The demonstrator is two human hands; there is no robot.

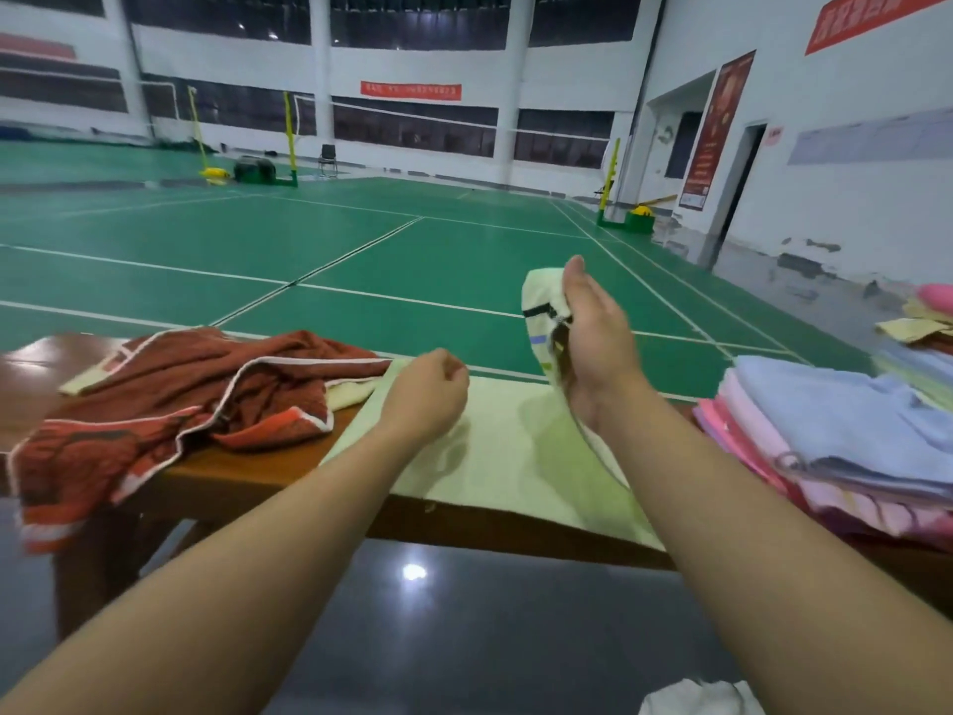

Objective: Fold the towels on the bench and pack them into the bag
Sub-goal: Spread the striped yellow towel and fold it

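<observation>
— How far along?

— A folded stack (pixel 845 430) sits at the bench's (pixel 289 482) right end; the pale green towel (pixel 495 456) lies mid-bench, its right end lifted by the right hand (pixel 593 343), fingers gripping. The left hand (pixel 428 394) pinches its far edge.

— What's left?

— The red towel (pixel 170 399), crumpled at the left end and overhanging the front edge — no bag visible. Room's tight.
</observation>
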